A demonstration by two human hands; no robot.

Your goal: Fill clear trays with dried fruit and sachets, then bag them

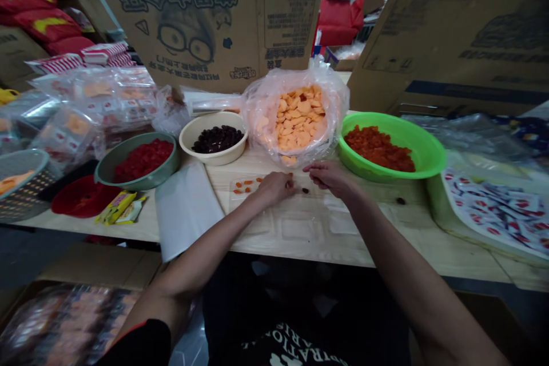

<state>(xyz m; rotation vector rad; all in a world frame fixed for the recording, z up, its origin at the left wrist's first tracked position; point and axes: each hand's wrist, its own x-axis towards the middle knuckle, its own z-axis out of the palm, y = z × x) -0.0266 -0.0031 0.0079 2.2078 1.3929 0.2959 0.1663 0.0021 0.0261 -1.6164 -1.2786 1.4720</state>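
Two bare hands, the left point(274, 189) and right point(328, 177), curl low over a pale wooden table point(343, 240), seemingly empty, though hard to tell; a small dark dried berry point(305, 190) lies between them, near a clear plastic tray point(242, 196) of orange pieces point(247, 182), placed within easy reach.

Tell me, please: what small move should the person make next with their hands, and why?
Probably the right hand should pick up the small dark piece lying on the wooden table between the hands. It lies loose, within easy reach, and could then go into the clear plastic tray beside the left hand, with the orange pieces.
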